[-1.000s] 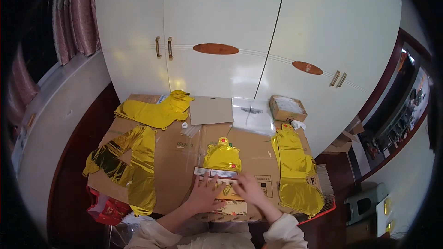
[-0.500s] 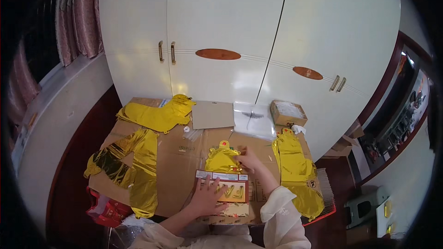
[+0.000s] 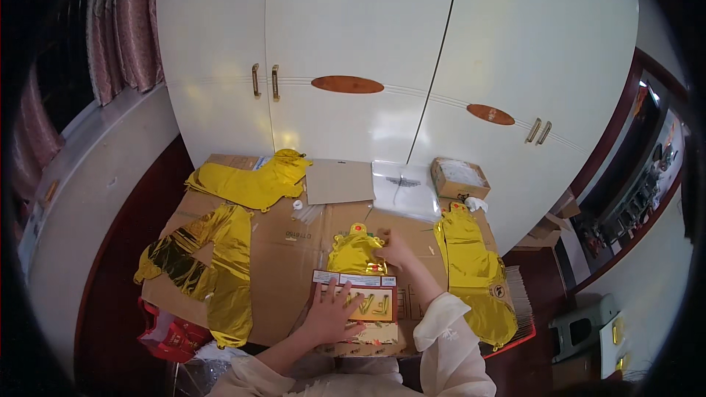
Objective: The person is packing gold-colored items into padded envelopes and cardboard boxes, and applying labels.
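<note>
Cardboard (image 3: 283, 268): lying below white cabinets (image 3: 353, 22).
Small gold foil (image 3: 354, 254): showing at the printed card's (image 3: 379, 312) far edge.
Left hand (image 3: 331, 315): I'm resting it, fingers spread, on the card.
Right hand (image 3: 396, 251): curling at the foil's edge; pinching, I can't tell.

Glossy, crinkled metallic gold foil forms the small piece (image 3: 353, 257) at centre and the larger pieces at 10 (image 3: 246, 185), 9 (image 3: 229, 272) and 3 o'clock (image 3: 471, 272). Beneath lies matt brown cardboard (image 3: 283, 279); a smooth paper-like packet (image 3: 376, 334) sits at 6, clear shiny plastic sleeves (image 3: 406, 197) at 1, matt grey board (image 3: 340, 182) at 12, before smooth, glossy cabinet doors (image 3: 353, 29).
</note>
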